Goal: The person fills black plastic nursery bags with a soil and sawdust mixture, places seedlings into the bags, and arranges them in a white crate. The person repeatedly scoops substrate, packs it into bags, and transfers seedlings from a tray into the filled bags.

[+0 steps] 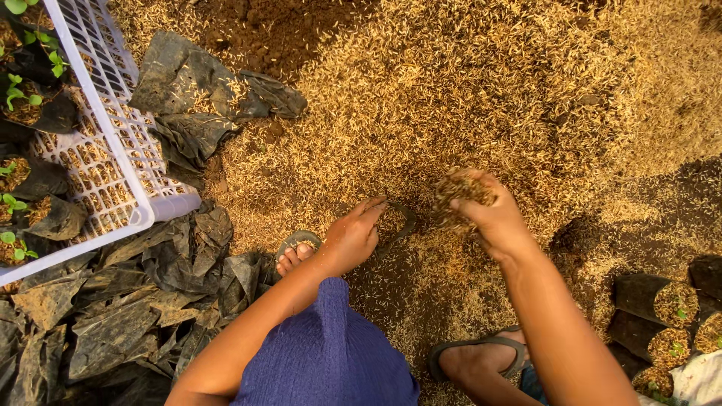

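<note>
On the husk-strewn ground (466, 83), seen from above, a crouching person works with both hands over a small black planting bag. At the left edge, one white slatted plastic crate (113, 143) holds at least five filled black bags with green seedlings (22, 94); its other cells carry loose husks. Below and beside the crate, at the bottom left corner, lies a heap of empty, flattened black bags (128, 316), too crumpled to count, with a few more (195, 98) spread above the crate's right side.

Toward the middle, one sandalled foot (297, 252) shows its toes just beside the left wrist. The left hand (350, 237) rests fingers-down on the rim of the small black bag (395, 222), which stands open and partly filled on the husks; its fingers are loosely curled, holding the bag's edge. Just right of the bag, the right hand (489, 210) is cupped and closed around a heaped handful of rice husks (460, 192), raised beside the bag's mouth.

A second sandalled foot (481, 361) sits at the bottom edge. In the bottom right corner stand four or so filled black bags (673, 304), some with tiny sprouts.
</note>
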